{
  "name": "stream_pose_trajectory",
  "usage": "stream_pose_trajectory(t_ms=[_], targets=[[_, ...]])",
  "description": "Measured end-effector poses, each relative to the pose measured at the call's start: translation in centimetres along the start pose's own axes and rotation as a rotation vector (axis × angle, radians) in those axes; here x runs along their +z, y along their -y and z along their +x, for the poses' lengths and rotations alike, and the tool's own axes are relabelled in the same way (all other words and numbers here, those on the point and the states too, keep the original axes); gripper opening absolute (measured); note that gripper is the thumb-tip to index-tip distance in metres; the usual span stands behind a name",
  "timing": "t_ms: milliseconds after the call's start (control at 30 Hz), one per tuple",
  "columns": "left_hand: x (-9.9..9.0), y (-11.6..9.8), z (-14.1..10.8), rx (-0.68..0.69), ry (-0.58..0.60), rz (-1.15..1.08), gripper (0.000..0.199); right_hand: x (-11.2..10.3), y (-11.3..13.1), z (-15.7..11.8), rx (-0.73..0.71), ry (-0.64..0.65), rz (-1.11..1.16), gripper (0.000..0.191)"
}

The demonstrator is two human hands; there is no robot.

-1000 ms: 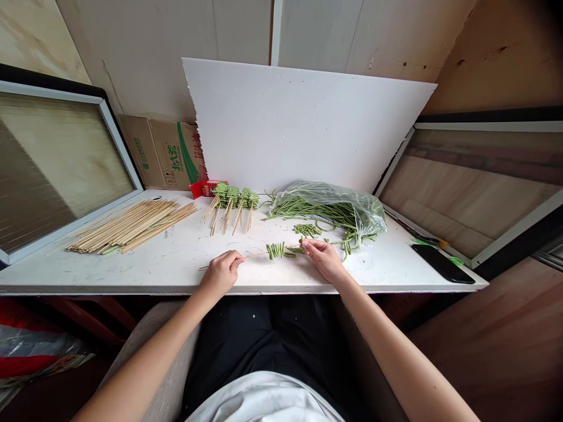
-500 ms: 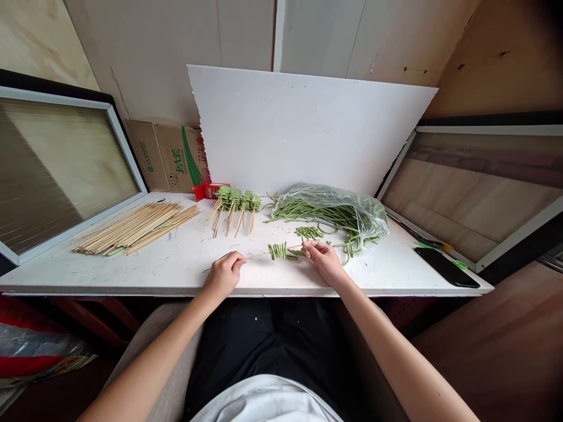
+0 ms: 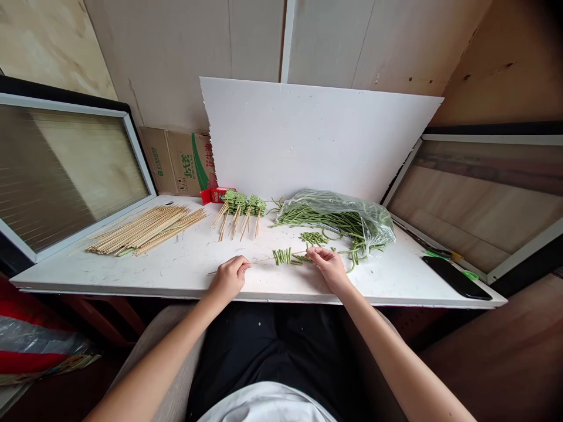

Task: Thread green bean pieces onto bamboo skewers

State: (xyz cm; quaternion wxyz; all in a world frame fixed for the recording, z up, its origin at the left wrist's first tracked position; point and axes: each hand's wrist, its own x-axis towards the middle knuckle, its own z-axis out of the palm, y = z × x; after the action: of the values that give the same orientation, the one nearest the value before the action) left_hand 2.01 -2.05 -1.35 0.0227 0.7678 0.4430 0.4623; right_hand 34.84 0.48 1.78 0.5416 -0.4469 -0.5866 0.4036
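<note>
The left hand (image 3: 229,275) was closed around a thin skewer (image 3: 263,261), whose one end stuck out to the left behind the fist. The right hand (image 3: 331,268), at the skewer's other end, pinched a short bean piece (image 3: 308,248) between thumb and fingers; whether the tip had gone through it was too small to tell. Between the two hands, a row of threaded pieces (image 3: 281,257) hung side by side on the skewer, above the near middle of the white table (image 3: 176,271). A few loose pieces (image 3: 302,258) lay just beside the right hand.

Beyond that hand was a small heap of cut pieces (image 3: 313,238), and farther off a clear plastic bag (image 3: 378,220) lay over long green beans (image 3: 314,217), some trailing out on the near side. To the far left of the heap, filled skewers (image 3: 244,205) lay stacked, their bare ends pointing near, next to a red packet (image 3: 214,195). A large bundle of bare sticks (image 3: 143,228) lay on the left. A black phone (image 3: 455,278) rested near the right edge, and a white board (image 3: 321,138) leaned at the far side, beside a cardboard carton (image 3: 178,164).
</note>
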Motion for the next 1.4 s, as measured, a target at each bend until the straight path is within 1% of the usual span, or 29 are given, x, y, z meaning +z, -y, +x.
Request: stream_pose_trajectory(t_ms=[100, 233, 367, 533, 633, 733, 833, 867, 933, 1000, 1033, 1100, 1233, 1400], targets=[[0.0, 0.0, -0.1, -0.001, 0.005, 0.016, 0.019, 0.1, 0.0, -0.1, 0.003, -0.002, -0.016, 0.037], [0.0, 0.0, -0.1, 0.022, 0.014, 0.023, 0.02, 0.6, 0.6, -0.4, 0.011, 0.024, 0.003, 0.035], [0.1, -0.1, 0.0, 0.034, -0.001, 0.006, 0.02, 1.8, 1.1, -0.7, 0.016, 0.036, 0.017, 0.038], [0.0, -0.1, 0.0, 0.056, 0.005, -0.021, 0.018, 3.5, 0.6, -1.1, 0.021, 0.047, -0.011, 0.041], [-0.1, -0.2, 0.0, 0.044, 0.001, -0.026, 0.019, 3.9, 0.7, -1.0, 0.018, 0.029, -0.027, 0.042], [-0.1, -0.4, 0.1, 0.019, -0.01, -0.021, 0.019, 3.0, 1.4, -0.6, 0.02, 0.055, -0.065, 0.04], [-0.2, -0.6, 0.3, -0.009, -0.048, -0.001, 0.019, 1.1, 2.0, 0.1, -0.029, 0.063, -0.197, 0.037], [-0.2, -0.8, 0.3, -0.016, -0.059, 0.006, 0.019, 0.3, 1.9, 0.4, -0.056, 0.048, -0.288, 0.037], [-0.3, -1.0, 0.4, -0.026, -0.073, 0.018, 0.019, -1.2, 1.5, 1.0, -0.141, 0.009, -0.543, 0.034], [-0.4, -1.1, 0.5, -0.029, -0.076, 0.021, 0.018, -2.6, 0.9, 1.5, -0.228, 0.002, -0.798, 0.031], [-0.4, -1.2, 0.5, -0.029, -0.074, 0.019, 0.018, -3.1, 0.7, 1.7, -0.255, 0.013, -0.893, 0.03], [-0.3, -1.2, 0.5, -0.03, -0.071, 0.019, 0.017, -3.8, 0.3, 1.8, -0.267, 0.054, -1.01, 0.029], [-0.2, -0.9, 0.5, -0.023, -0.068, 0.017, 0.018, -3.9, 0.2, 1.7, -0.227, 0.154, -1.107, 0.02], [-0.1, -0.7, 0.4, -0.016, -0.047, 0.025, 0.018, -3.1, 0.9, 1.2, -0.159, 0.137, -1.079, 0.013]])
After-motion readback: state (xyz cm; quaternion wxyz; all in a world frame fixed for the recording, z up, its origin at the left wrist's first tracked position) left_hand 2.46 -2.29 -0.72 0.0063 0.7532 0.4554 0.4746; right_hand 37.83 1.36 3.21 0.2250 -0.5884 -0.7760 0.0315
